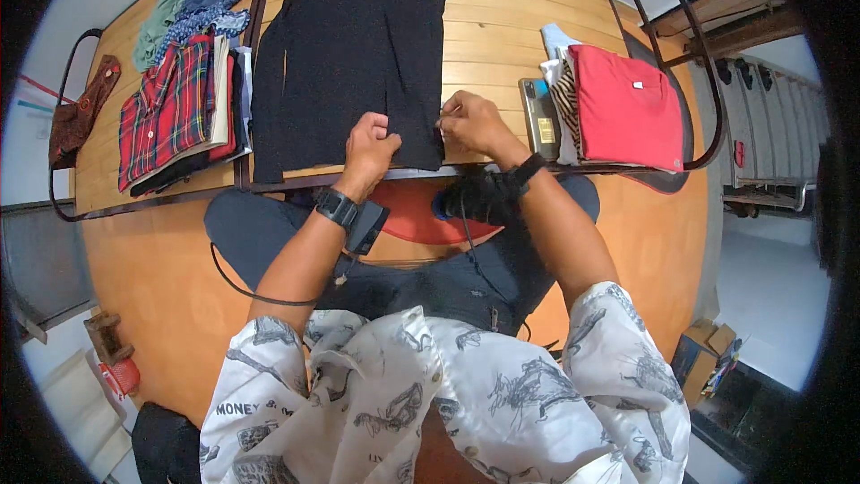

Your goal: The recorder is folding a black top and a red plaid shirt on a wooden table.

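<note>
A black long-sleeved garment [349, 54] lies spread on the slatted wooden table [502, 27], its lower edge near the table's front. My left hand [369, 152] rests on the lower part of the cloth, with fingers curled and closed on the fabric. At the garment's right edge my right hand [477, 125] is closed in a pinch on the cloth, fingertips close together. A black strap circles each wrist, and cords hang below them.
A folded stack with a red plaid shirt [170, 116] on top lies left, crumpled green and blue clothes [193, 13] behind it. To the right are a folded red shirt [627, 103] and a phone-like device [540, 121]. A dark metal rail [712, 99] bounds the table's right side.
</note>
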The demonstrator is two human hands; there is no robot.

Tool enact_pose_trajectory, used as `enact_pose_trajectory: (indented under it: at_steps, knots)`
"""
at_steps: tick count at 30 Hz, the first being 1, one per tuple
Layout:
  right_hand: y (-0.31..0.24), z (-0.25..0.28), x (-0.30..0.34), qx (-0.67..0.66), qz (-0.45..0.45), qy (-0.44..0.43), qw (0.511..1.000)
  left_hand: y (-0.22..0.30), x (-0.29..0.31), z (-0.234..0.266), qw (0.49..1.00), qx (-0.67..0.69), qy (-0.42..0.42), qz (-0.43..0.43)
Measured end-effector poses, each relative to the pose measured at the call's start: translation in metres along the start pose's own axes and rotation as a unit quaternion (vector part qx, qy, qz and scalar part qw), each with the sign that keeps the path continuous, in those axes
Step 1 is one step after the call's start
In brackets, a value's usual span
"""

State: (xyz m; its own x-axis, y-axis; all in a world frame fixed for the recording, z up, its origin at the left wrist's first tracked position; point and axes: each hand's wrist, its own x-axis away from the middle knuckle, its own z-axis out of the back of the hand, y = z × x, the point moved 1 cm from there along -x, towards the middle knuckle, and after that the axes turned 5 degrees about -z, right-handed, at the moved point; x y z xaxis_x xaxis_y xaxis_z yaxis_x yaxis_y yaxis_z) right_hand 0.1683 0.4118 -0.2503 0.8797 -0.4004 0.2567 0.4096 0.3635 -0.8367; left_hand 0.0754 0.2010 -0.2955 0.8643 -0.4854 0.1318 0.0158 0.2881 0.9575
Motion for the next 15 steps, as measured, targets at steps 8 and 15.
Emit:
enact_pose_trajectory:
  at_steps: [8,15]
  knots:
    - [-0.059,0.067,-0.094,-0.066,-0.125,-0.078,0.987,0.007,-0.001,0.006,0.998,0.026,-0.047,0.041]
    - [-0.056,0.075,-0.191,-0.019,-0.145,-0.033,0.989,0.022,0.007,0.012,0.99,0.086,-0.082,0.082]
